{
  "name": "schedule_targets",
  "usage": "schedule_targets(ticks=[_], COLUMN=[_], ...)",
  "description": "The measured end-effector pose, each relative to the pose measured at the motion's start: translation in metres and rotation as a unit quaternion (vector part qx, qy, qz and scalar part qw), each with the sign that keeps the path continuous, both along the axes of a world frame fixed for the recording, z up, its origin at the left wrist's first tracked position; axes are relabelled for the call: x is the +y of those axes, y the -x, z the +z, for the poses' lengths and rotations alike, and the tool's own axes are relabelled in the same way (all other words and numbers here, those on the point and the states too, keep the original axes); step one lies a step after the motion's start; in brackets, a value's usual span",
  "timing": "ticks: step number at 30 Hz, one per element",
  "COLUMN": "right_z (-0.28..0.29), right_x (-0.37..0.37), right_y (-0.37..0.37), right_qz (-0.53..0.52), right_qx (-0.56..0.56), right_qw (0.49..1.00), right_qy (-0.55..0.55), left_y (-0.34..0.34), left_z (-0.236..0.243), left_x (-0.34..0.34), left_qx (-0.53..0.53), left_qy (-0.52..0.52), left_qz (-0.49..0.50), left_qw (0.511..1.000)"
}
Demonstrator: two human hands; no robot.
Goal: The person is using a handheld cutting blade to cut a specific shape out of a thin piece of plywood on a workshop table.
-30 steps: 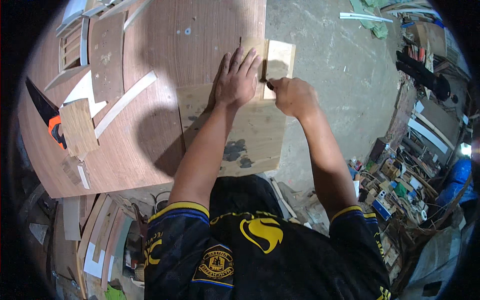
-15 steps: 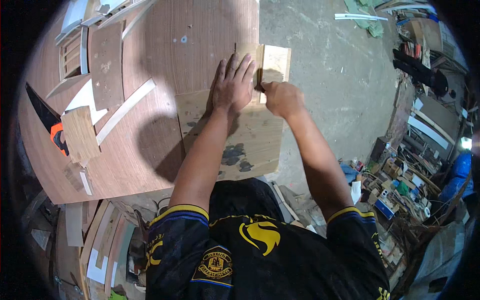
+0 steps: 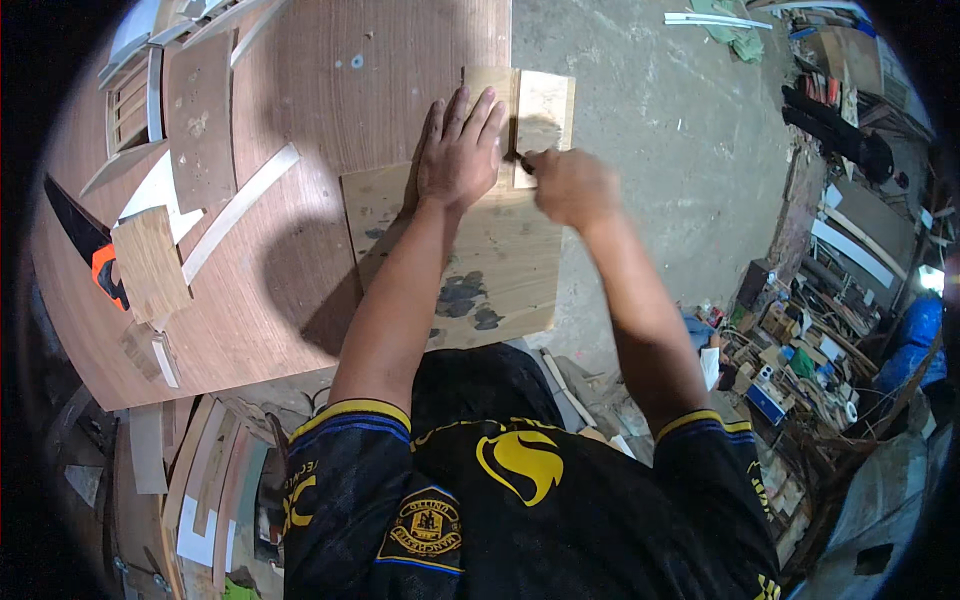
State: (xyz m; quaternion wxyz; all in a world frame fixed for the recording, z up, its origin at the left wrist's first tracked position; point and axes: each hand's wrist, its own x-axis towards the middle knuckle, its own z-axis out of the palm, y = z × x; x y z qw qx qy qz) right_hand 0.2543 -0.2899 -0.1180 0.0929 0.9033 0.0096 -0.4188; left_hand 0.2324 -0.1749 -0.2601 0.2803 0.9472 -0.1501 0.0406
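Tan wood pc. (image 3: 488, 78) & pale panel (image 3: 545, 100) are set side by side at far R. end of stained board (image 3: 500, 260), w/ dark line betw. them; whether they're joined can't be told. There, just beyond the board's middle, L. hand (image 3: 460, 150) is laid palm-down over the tan wood pc., fingers slightly spread. R. hand (image 3: 578, 188), blurred, at the board's far R. corner, is curled round small dark tool (image 3: 524, 163), mostly hidden, kind unclear; its tip is held at the dark line.

Brown wood sheet (image 3: 330, 100) is seen L. of the board, concrete floor (image 3: 650, 170) R. of it. Well L. of the board, orange-handled saw (image 3: 80, 225) & sm. wood block (image 3: 152, 262) are placed; pale curved strip (image 3: 240, 215) is laid nearer to it. Clutter (image 3: 790, 360) is heaped well R. of the board.
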Motion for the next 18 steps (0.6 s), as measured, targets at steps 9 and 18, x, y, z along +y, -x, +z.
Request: schedule_targets(ticks=[9,18], right_z=[0.007,0.021], right_x=[-0.003,0.006], right_y=[0.007,-0.007], right_qz=[-0.004,0.001], right_qx=[-0.035,0.023], right_qw=[0.999,1.000], right_qy=[-0.017,0.006], left_y=[0.000,0.001], left_z=[0.000,-0.003], left_x=[0.002,0.001], left_qx=[0.000,0.007], left_qy=[0.019,0.015], left_qz=[0.006,0.006], left_qw=[1.000,1.000])
